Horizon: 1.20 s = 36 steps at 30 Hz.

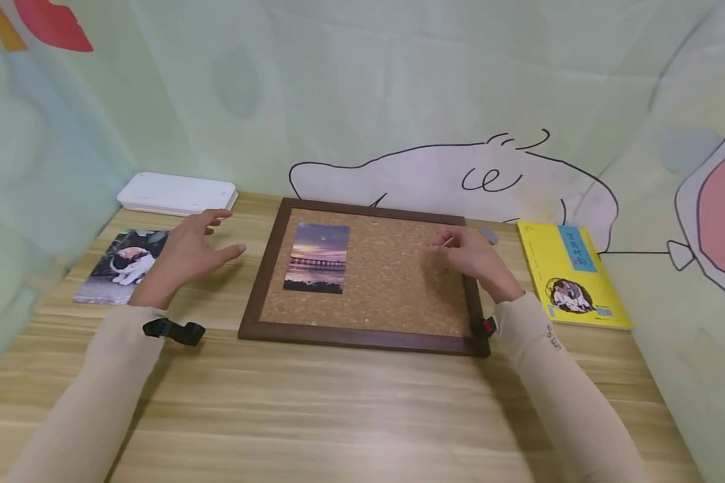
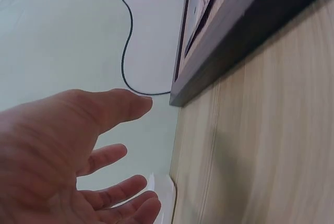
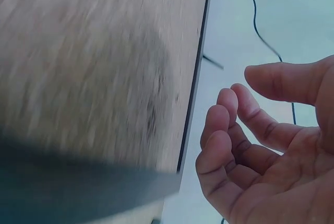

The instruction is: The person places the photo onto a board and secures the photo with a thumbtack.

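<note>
Head view showed the left forearm [image 1: 90,396] and right forearm [image 1: 570,396] reaching forward over the wood-grained counter [image 1: 362,416], angled inward, in pale sleeves. Between the wrists lay a dark-framed cork board [image 1: 393,295], with a sunset photo [image 1: 317,258] flat on its left part. The left hand [image 1: 187,255] hung over the counter between the board and a cat photo [image 1: 123,265], touching neither; its fingers [image 2: 117,191] were apart and slightly bent, the thumb [image 2: 120,106] held well away from them. The right hand [image 1: 472,256] was above the board's right part, its fingers [image 3: 215,148] loosely curved and close together, the thumb [image 3: 284,82] near the index fingertip with a narrow gap. Whether something tiny sat there, I could not tell. A white case [image 1: 180,192] stood behind the cat photo, and a yellow book [image 1: 550,258] lay right of the board.
</note>
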Each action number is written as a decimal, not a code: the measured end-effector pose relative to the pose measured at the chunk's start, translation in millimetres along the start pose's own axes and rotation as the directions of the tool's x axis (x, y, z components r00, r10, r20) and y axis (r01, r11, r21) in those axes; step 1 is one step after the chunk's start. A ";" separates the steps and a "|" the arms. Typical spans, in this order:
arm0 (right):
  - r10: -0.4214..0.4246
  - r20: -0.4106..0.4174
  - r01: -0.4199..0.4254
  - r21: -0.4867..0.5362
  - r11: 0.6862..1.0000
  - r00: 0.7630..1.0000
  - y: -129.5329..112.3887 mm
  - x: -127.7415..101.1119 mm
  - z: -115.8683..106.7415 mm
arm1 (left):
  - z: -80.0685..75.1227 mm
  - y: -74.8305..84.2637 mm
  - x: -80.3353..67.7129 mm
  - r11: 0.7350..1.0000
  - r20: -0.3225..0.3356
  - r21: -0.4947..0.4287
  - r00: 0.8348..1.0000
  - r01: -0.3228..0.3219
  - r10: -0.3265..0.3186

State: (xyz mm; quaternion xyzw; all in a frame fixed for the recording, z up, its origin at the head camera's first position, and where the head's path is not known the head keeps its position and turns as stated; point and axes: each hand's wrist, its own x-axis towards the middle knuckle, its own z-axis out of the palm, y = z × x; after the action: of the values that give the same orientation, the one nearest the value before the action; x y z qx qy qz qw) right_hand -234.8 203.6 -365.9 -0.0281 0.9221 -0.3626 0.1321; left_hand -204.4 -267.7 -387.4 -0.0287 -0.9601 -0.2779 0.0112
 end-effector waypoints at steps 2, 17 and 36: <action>0.012 -0.019 -0.012 0.001 1.000 1.000 7.6 -4.0 -7.4 | -2.6 -7.9 -0.3 1.000 -0.009 0.001 1.000 0.004 -0.004; 0.138 -0.003 -0.138 0.008 0.990 0.990 48.4 -23.2 -34.8 | -33.7 -60.9 -17.2 0.998 -0.056 0.028 0.997 0.054 -0.052; 0.179 0.068 -0.171 -0.113 0.979 0.981 85.7 -32.5 -49.6 | -49.6 -94.4 -29.5 0.977 -0.033 0.031 0.978 0.209 -0.208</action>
State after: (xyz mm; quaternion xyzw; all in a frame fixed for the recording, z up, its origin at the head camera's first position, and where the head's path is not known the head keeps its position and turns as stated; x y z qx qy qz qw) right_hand -212.8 304.2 -381.7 0.0322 0.9332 -0.2986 0.1975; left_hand -180.5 -375.3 -396.8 0.0764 -0.9622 -0.2613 -0.0034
